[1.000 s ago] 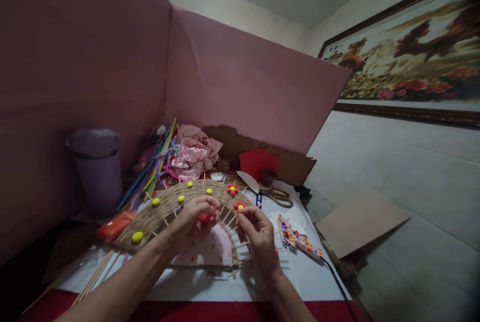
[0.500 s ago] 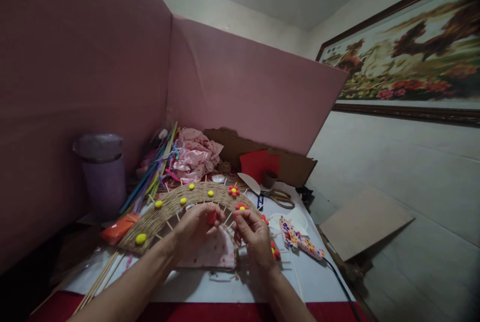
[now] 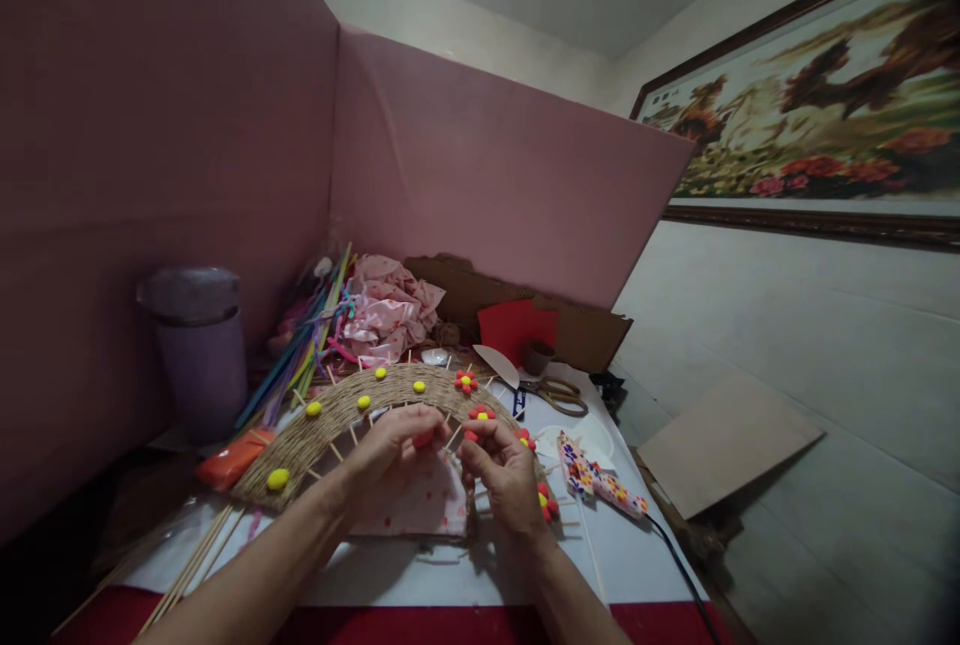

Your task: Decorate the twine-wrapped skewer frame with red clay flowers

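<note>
A lump of soft red clay (image 3: 424,438) is held in my left hand (image 3: 394,440), whose curled fingers partly cover it. My right hand (image 3: 506,480) pinches a small bit of red clay (image 3: 470,436) between thumb and fingertips, close to the left one. Beneath both hands lies a woven twine arch (image 3: 341,410) with thin sticks poking from its edges. Flat yellow dots (image 3: 314,409) sit along its left and middle. On its right side are red-petalled flowers (image 3: 466,382) with yellow centres. Dotted pink-white fabric (image 3: 420,505) fills part of the space inside the arch.
A flower-patterned glue gun (image 3: 600,480) with a black cord lies at right, near scissors (image 3: 559,395). An orange packet (image 3: 234,460), a lilac tumbler (image 3: 201,365) and wooden sticks (image 3: 191,565) are at left. Crumpled pink fabric (image 3: 390,310) and red paper (image 3: 517,330) lie behind.
My left fingers now hide more of the red clay lump. The right fingertips have shifted slightly, and the small red bit shows more clearly. The view has moved a little.
</note>
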A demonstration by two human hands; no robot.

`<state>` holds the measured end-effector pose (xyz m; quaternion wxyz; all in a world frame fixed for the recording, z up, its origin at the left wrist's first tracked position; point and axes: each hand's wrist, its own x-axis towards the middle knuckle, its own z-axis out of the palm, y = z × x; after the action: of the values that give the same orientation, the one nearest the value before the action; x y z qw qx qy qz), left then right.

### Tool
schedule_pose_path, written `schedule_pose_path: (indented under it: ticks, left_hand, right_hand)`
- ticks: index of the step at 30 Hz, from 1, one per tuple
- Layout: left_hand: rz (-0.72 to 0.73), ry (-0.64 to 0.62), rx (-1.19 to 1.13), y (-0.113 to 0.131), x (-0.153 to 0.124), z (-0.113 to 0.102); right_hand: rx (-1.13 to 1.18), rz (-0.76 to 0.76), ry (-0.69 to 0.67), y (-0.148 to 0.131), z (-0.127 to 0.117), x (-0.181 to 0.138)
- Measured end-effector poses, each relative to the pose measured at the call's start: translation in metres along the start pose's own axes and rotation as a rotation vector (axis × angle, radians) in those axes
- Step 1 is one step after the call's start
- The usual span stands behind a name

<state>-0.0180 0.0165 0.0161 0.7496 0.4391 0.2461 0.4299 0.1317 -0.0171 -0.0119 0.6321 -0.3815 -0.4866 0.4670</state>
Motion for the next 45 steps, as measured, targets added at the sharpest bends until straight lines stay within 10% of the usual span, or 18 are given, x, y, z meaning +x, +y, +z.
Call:
schedule_pose_path:
  ticks: [17,45]
  left_hand:
    - [-0.096,-0.053,0.248,-0.012,0.000,0.002]
    - [-0.124,-0.093,0.143,-0.014,-0.002,0.002]
  right_hand:
    - [-0.398,-0.340,-0.016,-0.002,0.000,-0.005]
    - [-0.394,-0.376,-0.042,-0.007,0.004,-0.008]
